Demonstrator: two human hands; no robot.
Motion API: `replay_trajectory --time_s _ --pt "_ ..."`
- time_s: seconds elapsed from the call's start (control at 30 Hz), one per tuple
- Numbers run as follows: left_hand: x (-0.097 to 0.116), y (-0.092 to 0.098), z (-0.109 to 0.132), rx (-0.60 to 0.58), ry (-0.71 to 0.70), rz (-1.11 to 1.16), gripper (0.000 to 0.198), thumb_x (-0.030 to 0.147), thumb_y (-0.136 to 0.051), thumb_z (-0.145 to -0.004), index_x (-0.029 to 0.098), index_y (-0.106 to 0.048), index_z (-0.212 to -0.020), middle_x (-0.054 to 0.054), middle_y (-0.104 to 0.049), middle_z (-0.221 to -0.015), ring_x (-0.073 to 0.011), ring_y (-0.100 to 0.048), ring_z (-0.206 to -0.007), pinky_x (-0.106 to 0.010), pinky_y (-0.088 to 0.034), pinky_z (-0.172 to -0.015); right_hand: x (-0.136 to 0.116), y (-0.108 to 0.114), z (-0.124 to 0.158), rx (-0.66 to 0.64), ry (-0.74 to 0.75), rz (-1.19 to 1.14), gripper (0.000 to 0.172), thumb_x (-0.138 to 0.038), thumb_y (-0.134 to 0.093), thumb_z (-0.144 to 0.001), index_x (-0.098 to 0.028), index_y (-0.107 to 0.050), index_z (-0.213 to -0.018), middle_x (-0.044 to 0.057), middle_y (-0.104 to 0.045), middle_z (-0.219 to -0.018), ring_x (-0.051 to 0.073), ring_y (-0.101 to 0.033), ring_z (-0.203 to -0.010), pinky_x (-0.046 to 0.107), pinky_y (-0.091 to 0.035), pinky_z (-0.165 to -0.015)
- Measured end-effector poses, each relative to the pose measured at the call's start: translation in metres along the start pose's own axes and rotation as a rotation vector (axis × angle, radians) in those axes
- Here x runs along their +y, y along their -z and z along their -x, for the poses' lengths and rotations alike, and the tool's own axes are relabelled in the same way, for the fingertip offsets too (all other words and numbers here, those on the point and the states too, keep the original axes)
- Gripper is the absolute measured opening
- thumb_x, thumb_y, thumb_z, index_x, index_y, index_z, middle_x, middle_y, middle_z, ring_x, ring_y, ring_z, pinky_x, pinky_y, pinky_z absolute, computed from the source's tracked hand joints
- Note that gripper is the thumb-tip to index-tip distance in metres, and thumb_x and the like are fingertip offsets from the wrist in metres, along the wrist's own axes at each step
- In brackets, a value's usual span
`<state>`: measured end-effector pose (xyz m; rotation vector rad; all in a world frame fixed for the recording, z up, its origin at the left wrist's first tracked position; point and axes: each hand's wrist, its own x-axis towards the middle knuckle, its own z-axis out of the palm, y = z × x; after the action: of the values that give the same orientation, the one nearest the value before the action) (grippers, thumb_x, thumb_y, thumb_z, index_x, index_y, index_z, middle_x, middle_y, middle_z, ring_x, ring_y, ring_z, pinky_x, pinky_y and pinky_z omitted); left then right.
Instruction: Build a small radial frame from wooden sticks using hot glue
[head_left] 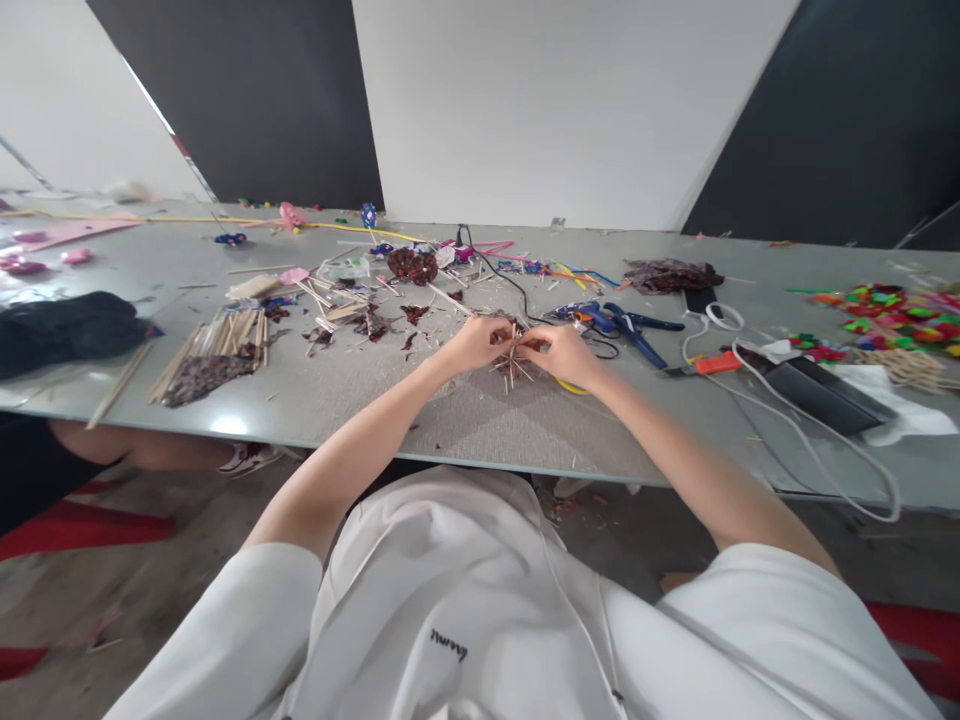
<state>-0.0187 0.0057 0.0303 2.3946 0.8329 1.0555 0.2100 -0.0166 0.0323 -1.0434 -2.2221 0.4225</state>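
Observation:
Both hands meet over a dark red-brown bundle with thin wooden sticks (513,374) poking out of it in several directions, low over the table near its front edge. On its left side, my left hand (484,341) is closed, the fingertips pinching at the bundle. From the right, my right hand (561,353) pinches at the top of the same bundle with thumb and fingers together. What lies exactly between the fingertips is too small to make out. Close beyond my right hand lies a blue glue gun (589,315), and blue-handled pliers (636,330) are beside it.
Left of my hands are dark red scraps (414,314), a round dark red piece on a stick (412,266) and a pile of wooden sticks (225,345). A white cable (817,450), an orange-handled cutter (716,363) and a black box (829,395) lie right. Another person's leg (165,447) shows left.

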Motion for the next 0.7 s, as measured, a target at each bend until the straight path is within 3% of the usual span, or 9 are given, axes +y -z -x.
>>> replay_trajectory --time_s 0.7 --pt "0.0019 0.0011 -0.0004 -0.004 0.021 -0.014 0.011 0.022 -0.069 -0.093 0.016 -0.074 -0.084 -0.006 -0.077 -0.081 -0.0165 -0.069 -0.075 -0.027 -0.049 -0.073 -0.002 -0.001 0.0003 -0.013 -0.023 -0.028 0.023 -0.039 -0.069 -0.095 -0.022 -0.083 -0.101 0.006 -0.083 -0.098 0.025 -0.077 -0.087 0.036 -0.057 -0.081"
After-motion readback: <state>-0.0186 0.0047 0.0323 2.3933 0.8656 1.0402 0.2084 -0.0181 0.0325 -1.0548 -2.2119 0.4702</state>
